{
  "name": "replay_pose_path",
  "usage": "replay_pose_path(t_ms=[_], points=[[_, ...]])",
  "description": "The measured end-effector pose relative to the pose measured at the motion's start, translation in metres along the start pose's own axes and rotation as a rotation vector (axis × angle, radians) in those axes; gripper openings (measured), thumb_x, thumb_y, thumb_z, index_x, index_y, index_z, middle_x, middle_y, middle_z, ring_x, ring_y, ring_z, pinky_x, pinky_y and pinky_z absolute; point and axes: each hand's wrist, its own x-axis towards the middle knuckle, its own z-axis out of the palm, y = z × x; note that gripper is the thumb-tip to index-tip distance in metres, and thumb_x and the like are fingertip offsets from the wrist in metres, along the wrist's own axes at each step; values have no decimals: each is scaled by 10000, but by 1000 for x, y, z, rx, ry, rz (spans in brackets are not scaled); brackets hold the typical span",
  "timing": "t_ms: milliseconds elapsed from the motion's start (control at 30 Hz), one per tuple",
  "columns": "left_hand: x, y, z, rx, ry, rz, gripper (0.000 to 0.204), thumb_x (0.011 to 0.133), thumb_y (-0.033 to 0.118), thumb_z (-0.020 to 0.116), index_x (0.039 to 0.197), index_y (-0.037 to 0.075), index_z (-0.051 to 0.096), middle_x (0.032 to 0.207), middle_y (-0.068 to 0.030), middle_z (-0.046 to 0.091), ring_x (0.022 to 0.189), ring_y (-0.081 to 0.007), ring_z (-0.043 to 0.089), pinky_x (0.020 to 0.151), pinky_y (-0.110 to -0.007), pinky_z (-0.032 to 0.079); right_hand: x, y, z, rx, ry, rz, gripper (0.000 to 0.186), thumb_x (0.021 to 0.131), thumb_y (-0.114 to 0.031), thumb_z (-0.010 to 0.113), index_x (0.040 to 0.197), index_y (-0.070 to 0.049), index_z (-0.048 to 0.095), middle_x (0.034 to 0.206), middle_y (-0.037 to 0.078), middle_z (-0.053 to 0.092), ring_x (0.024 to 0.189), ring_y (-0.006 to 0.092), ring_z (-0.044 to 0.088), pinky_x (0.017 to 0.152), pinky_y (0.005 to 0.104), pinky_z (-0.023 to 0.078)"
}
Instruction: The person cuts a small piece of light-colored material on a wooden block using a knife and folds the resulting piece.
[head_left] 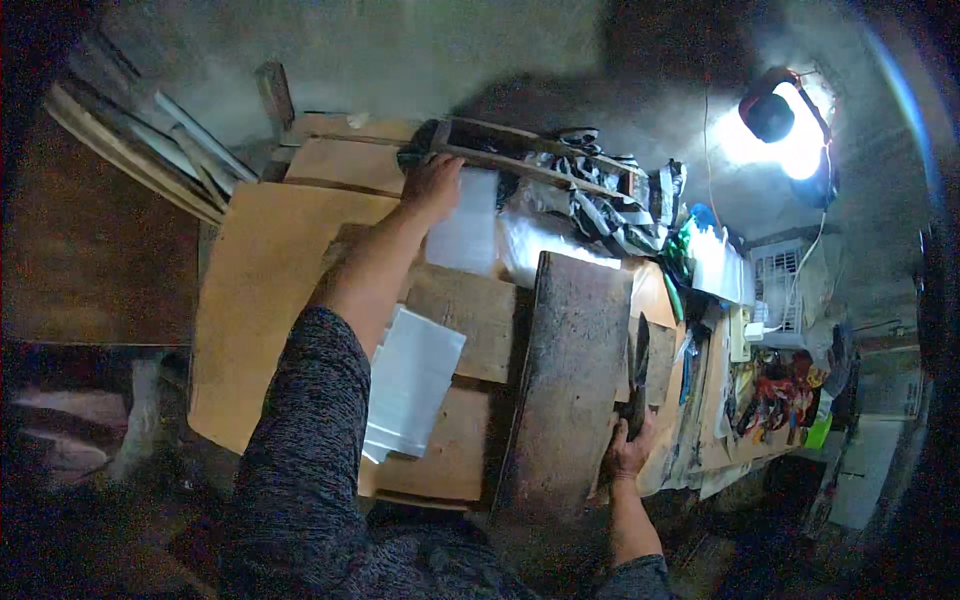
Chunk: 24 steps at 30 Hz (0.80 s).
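My left hand reaches to the back of the bench, fingers curled at the top edge of a translucent plastic sheet; what they grip is hard to make out. My right hand grips a dark, narrow object, possibly a tool, beside the right edge of a dark, worn wooden board. A stack of pale plastic sheets lies on wooden boards between my arms. A light brown board covers the left part of the bench.
Crumpled black-and-white bags and a timber rail lie along the back wall. At right are a bright lamp, a white wire basket, a power strip and tangled red items. Timber lengths lean at upper left.
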Motion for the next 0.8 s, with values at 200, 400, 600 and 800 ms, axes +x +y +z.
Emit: replay_pose_path(t_ms=[200,400,600,800], points=[[18,12,0,-84,-257,-133,383,834,224,557,1196,100,530,1195,-110,557,1151,-302,496,920,-502,380,0,-1,-7,-2,-33,8,489,871,-265,579,1277,-39,428,1257,198,469,1221,383,400,1014,429,320],[15,-1,3,-9,-215,-119,406,718,243,684,1094,136,572,1150,-98,550,1101,-289,494,915,-492,333,5,-16,-7,6,-22,23,475,871,-250,578,1273,-40,438,1246,182,482,1205,376,413,1015,428,322],[-1,8,-13,-33,-41,152,297,693,169,698,968,153,586,1003,-78,566,1072,-281,482,860,-466,315,2,-8,-5,51,-9,47,530,813,-203,641,1274,-37,441,1250,184,483,1211,390,404,1037,439,306],[-6,23,-42,-116,-208,91,156,766,72,526,917,98,549,933,-159,617,876,-380,577,756,-505,417,4,-22,-11,41,-1,83,459,861,-231,582,1261,-48,449,1250,185,477,1219,385,397,1017,445,315]])
